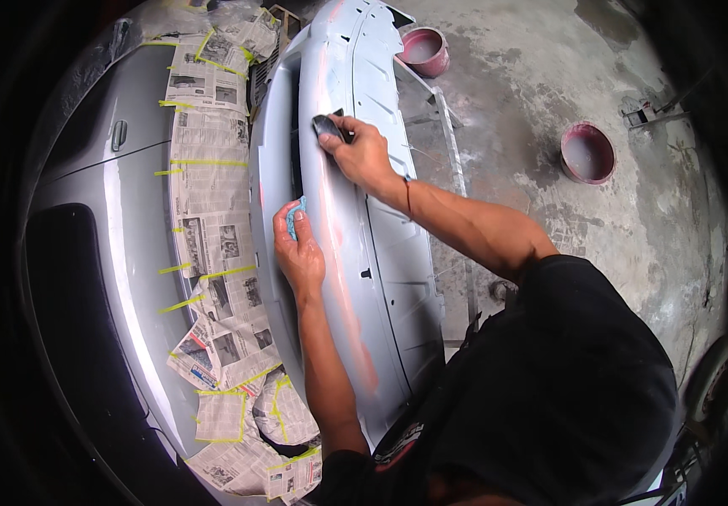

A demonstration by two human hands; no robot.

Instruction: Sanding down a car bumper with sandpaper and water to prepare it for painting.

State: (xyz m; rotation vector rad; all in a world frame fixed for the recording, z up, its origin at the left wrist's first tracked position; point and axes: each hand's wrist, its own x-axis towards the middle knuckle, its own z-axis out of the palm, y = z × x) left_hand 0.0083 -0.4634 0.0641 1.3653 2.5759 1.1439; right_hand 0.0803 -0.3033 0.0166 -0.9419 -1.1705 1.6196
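Observation:
A pale grey-white car bumper with pinkish patches along its face stretches lengthwise before me. My right hand is closed around a small black block, which looks like a sanding block, held against the bumper's upper face near the long dark opening. My left hand is nearer to me, at the bumper's left side, closed on a wet-looking light-blue cloth or sponge; its exact kind is hard to make out. Whitish residue shows on the left fingers.
Left of the bumper stands a grey car, its edge masked with newspaper and yellow tape. A metal stand shows beneath the bumper's right side. Two reddish buckets of cloudy liquid sit on the stained concrete floor.

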